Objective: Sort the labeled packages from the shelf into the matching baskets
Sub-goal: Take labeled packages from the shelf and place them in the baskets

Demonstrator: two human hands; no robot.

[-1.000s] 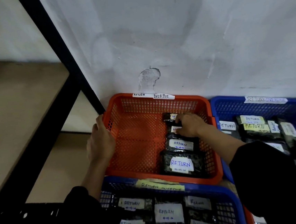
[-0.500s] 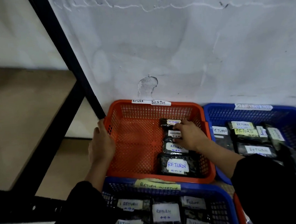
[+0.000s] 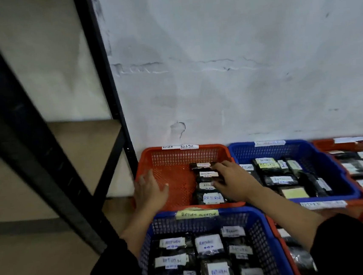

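Head view: under my fingers stands an orange basket marked "RETURN OVERDUE", with four dark labeled packages in one row. My right hand lies on this row, fingers spread and relaxed, gripping nothing. My left hand rests open on the basket's left wall. Nearer than the fingers a blue basket holds many packages; right of them is another blue basket. I count five baskets on the floor, beside a black shelf and a white wall.
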